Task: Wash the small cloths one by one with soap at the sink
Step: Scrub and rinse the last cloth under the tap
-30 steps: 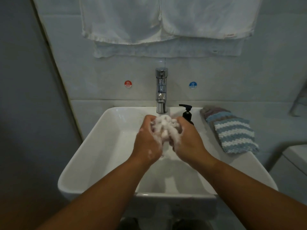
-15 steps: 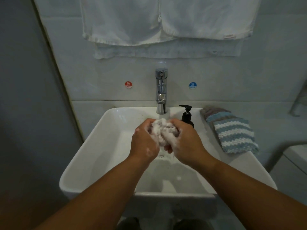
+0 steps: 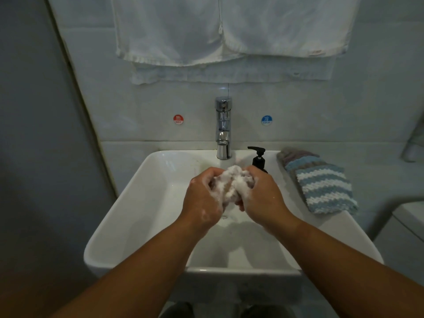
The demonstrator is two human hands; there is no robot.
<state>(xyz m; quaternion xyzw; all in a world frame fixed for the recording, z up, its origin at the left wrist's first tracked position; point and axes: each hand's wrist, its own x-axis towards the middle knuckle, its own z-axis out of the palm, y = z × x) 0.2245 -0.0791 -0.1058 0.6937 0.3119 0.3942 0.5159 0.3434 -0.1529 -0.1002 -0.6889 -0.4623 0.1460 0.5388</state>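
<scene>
- Small cloth [image 3: 231,182]: bunched into a foamy wad just below the tap [image 3: 223,129] spout, over the sink [image 3: 142,203] basin. Too crumpled to read a long axis or heading.
- Left hand [image 3: 202,203] and right hand [image 3: 263,198]: each grip is clamped on the wad, fingers curled in from either side, with lather on the skin.
- Sink: glossy white ceramic, rectangular with rounded corners. Basin floor below the hands looks wet; drain hidden.
- Soap bottle [image 3: 259,159]: black pump type, upright, just right of the tap, nozzle pointing towards it. Opaque, so the fill level is unreadable.
- Stack of knitted cloths [image 3: 321,184]: further right of the tap on the sink ledge. Chunky ribbed knit, blue-and-white stripes on top, overlapped in a row running front to back.
- White towels [image 3: 206,31]: thin fabric, hanging flat on the wall above the tap.
</scene>
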